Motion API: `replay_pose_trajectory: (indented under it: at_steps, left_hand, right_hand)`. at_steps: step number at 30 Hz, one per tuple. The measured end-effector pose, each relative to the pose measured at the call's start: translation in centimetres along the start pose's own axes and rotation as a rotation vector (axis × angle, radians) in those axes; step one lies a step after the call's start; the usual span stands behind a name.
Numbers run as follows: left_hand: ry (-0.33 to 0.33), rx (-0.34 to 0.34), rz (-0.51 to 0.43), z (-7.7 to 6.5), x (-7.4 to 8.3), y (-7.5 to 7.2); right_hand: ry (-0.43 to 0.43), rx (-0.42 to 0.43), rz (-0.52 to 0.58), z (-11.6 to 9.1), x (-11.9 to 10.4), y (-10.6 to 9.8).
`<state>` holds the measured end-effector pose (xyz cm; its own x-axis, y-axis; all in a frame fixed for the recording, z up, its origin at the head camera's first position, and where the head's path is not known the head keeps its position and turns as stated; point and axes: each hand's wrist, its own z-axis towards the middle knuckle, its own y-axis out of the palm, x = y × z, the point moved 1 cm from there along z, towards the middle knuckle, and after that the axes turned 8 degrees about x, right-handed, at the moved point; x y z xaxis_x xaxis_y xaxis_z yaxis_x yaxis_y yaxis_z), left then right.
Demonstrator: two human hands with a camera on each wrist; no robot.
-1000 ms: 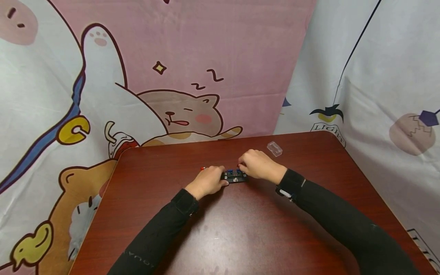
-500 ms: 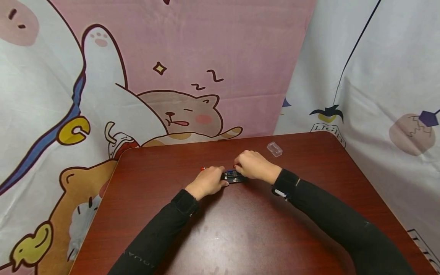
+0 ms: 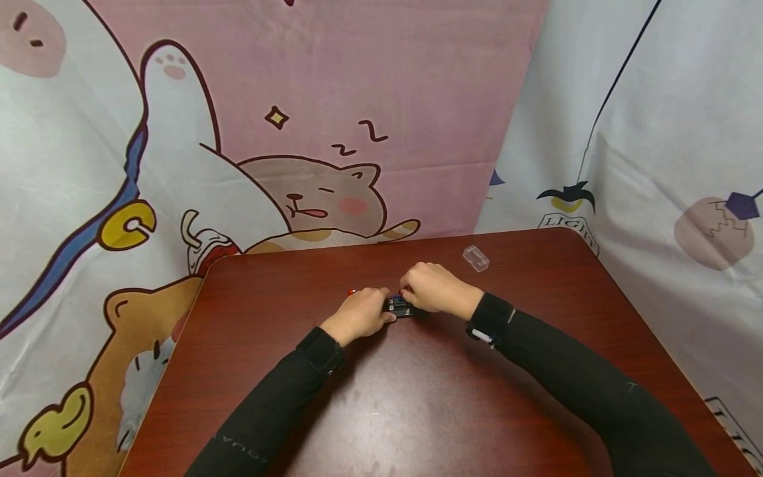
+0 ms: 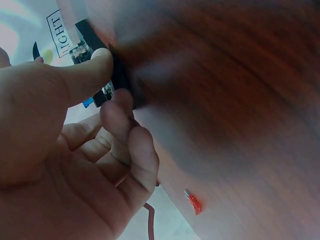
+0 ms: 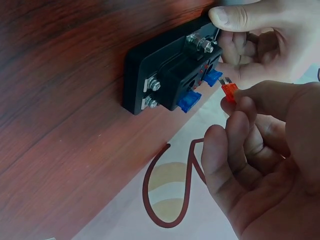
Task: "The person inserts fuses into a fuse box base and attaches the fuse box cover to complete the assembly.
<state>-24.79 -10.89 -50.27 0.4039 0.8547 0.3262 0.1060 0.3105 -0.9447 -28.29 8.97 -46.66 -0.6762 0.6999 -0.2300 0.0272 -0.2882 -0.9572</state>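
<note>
A black fuse block [image 5: 142, 62] with metal screw terminals sits on the table. Two blue blade fuses [image 5: 189, 101] stand in its raised middle part. My left hand [image 3: 359, 313] grips one end of the block, thumb over the near side. Between thumb and fingertips my right hand [image 3: 438, 288] pinches a red blade fuse [image 5: 230, 93]. Its metal prongs point at the block, close beside one blue fuse; in the right wrist view they appear outside the block. A second red blade fuse [image 4: 193, 202] lies loose beyond my left hand. My hands partly cover the block in the head view.
A small clear plastic cover [image 3: 476, 258] lies on the table behind my right hand, towards the far edge. The brown wooden table [image 3: 381, 391] ends at a printed cloth backdrop [image 3: 417, 119].
My right hand has shifted left along the fuse block with the red blade fuse in its fingers, covering more of the block. The left hand keeps its place.
</note>
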Motion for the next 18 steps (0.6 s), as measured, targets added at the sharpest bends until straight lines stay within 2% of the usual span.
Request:
replay_pose_trajectory:
  at_steps: [6,18]
  left_hand:
    - [-0.007,-0.008,-0.005,0.01,0.05,0.01]
    - [-0.015,-0.012,-0.008,0.06,0.12,-0.10]
  right_hand:
    - [-0.006,-0.040,0.011,0.09,-0.28,0.32]
    - [-0.055,-0.027,-0.009,0.19,-0.41,0.50]
